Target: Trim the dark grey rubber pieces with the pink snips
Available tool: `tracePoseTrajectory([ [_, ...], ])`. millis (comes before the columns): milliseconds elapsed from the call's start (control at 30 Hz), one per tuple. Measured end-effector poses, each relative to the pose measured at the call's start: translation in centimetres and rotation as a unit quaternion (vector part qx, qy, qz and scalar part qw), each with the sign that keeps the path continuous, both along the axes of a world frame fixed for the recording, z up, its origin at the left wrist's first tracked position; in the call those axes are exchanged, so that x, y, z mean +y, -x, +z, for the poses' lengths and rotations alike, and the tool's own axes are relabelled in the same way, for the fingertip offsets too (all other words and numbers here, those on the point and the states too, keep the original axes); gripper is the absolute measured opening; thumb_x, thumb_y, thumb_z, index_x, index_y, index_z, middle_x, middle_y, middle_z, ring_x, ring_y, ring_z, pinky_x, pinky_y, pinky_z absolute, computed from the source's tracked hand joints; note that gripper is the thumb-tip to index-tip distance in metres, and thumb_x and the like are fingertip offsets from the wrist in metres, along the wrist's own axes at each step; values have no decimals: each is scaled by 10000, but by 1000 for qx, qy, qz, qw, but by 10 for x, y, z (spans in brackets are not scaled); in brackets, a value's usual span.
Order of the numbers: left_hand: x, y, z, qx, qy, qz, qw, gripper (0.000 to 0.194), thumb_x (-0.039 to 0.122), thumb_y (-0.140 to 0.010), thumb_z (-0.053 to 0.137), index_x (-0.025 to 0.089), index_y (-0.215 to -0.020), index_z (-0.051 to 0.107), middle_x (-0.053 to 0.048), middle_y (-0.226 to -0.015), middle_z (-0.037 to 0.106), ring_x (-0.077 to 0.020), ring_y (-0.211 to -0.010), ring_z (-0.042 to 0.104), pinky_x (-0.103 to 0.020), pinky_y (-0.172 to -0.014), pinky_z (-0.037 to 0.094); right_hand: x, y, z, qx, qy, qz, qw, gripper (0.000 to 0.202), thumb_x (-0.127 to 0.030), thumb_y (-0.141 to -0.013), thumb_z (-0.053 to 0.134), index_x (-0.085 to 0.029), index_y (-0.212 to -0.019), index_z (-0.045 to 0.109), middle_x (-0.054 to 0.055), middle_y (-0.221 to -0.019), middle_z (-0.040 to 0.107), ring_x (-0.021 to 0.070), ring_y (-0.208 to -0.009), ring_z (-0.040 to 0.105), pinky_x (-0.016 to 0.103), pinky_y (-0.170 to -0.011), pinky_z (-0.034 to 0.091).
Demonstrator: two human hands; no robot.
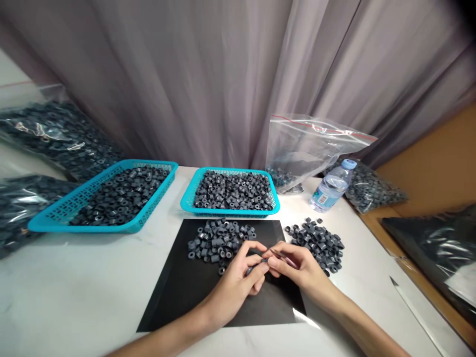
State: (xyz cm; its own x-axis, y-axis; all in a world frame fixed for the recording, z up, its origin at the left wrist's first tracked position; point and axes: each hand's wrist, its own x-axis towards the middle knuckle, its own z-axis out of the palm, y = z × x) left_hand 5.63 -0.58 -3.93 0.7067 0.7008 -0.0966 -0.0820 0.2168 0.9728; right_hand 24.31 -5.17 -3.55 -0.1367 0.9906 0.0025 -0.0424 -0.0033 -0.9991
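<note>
Both hands meet above a black mat point(174, 297). My left hand point(243, 275) is curled, its fingers pinching a small dark grey ring piece point(250, 270), with another dark bit at the fingertips. My right hand point(293, 263) touches the left fingertips and grips a thin, reddish-brown tool point(283, 258), mostly hidden by the fingers. Just behind the hands, a pile of dark grey ring pieces point(219, 238) lies on the mat. A second pile point(318, 243) of such pieces sits on the white table, right of the mat.
Two turquoise baskets point(229, 213) point(136, 225) hold many ring pieces. At the back right stand an open clear bag point(305, 148) and a water bottle point(332, 187). Filled bags point(59, 139) lie at far left and right. A pale strip point(416, 315) lies at right.
</note>
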Motion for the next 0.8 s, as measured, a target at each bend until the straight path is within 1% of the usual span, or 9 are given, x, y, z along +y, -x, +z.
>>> tracePoseTrajectory([
  [100, 0, -1, 0, 9, -2, -7, 1000, 299, 420, -976, 606, 238, -1176, 478, 29, -858, 568, -59, -607, 408, -198, -531, 267, 1, -3, -2, 31, 13, -5, 999, 257, -406, -882, 771, -165, -948, 712, 3, -778, 606, 136, -738, 532, 265, -708, 409],
  [233, 0, -1, 3, 12, 10, -14, 1000, 258, 395, -972, 614, 238, -1149, 511, 28, -883, 563, -56, -620, 413, -195, -543, 277, 3, -3, -4, 48, 6, -13, 999, 228, -387, -873, 782, -172, -922, 722, -9, -741, 585, 132, -714, 527, 264, -687, 398],
  [400, -1, -2, 10, 19, 33, -28, 999, 290, 404, -947, 648, 220, -1129, 516, -12, -946, 629, -57, -619, 433, -198, -558, 308, 3, -4, 0, 26, -10, -50, 998, 208, -383, -858, 796, -190, -917, 745, -4, -801, 602, 131, -740, 540, 262, -702, 409],
  [533, 1, -3, 14, 10, 65, -29, 997, 334, 450, -912, 680, 204, -1078, 526, -11, -900, 634, -55, -574, 449, -199, -520, 257, 1, -6, 1, 15, -4, -44, 999, 223, -405, -864, 785, -193, -913, 734, -8, -752, 611, 136, -714, 546, 267, -693, 422],
  [667, 4, -4, 17, 10, 93, -17, 996, 320, 459, -939, 635, 168, -1057, 576, -17, -791, 634, -65, -552, 432, -218, -495, 190, 0, -6, 1, 8, 10, -52, 999, 267, -428, -855, 789, -181, -941, 736, 3, -769, 620, 147, -729, 542, 275, -689, 421],
  [800, 5, -4, 22, 3, 124, -9, 992, 307, 447, -952, 623, 140, -963, 607, -57, -848, 669, -57, -551, 416, -244, -488, 146, 0, -6, 1, 3, 22, -76, 997, 285, -446, -827, 811, -197, -955, 753, 6, -817, 628, 135, -717, 514, 261, -649, 403],
])
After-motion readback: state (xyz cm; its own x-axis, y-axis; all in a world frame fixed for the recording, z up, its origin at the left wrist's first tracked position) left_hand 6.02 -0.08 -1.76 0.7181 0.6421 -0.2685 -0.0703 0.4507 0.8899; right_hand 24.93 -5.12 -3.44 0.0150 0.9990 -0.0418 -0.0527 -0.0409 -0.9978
